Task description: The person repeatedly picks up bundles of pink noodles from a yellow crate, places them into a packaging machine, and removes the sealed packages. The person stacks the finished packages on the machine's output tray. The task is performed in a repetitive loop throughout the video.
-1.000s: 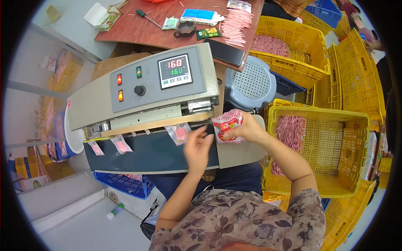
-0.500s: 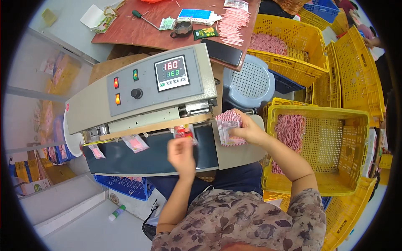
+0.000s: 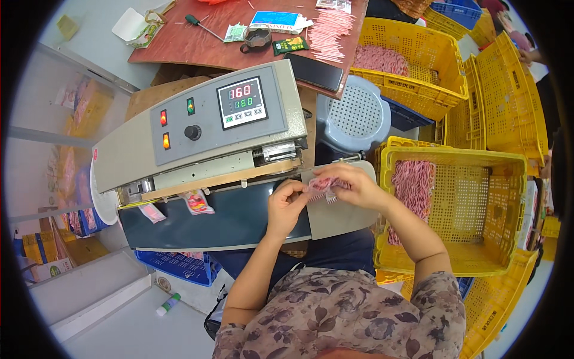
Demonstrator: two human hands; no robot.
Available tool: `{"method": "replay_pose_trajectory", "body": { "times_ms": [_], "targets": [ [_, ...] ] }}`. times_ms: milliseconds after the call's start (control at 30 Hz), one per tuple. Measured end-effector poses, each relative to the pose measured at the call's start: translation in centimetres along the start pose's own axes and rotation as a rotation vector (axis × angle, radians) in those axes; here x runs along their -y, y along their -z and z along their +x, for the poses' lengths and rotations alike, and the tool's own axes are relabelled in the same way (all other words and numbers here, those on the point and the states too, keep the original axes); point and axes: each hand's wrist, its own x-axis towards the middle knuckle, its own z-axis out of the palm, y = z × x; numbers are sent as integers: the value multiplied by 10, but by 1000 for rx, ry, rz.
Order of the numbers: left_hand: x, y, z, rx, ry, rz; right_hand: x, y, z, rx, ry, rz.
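Left fingers [image 3: 291, 186] and right fingers [image 3: 342, 173] are pinching flat red-and-white plastic packets [image 3: 323, 184], apparently separating one; the next move is probably calling for feeding the boxy grey metal sealer [image 3: 203, 143] ahead-left.

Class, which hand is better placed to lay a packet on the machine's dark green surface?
Left, probably. The left hand is over the dark green surface, at the left edge of the packets; the right hand holds them over the pale end plate.

Both hands [image 3: 283, 209] [image 3: 363, 189] close together, half curled
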Motion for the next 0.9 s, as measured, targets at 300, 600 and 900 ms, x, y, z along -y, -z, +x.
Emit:
{"method": "replay_pose_trajectory", "body": {
  "times_ms": [300, 600, 900],
  "targets": [
    [0, 6, 7, -91, 425, -492, -4, -17, -2, -104, -581, 548],
    [2, 41, -10, -544, 170, -249, 3, -3, 13, -97, -704, 647],
    [2, 3, -2, -248, 282, -442, 2, -9, 24, -58, -615, 522]
  ]
}}
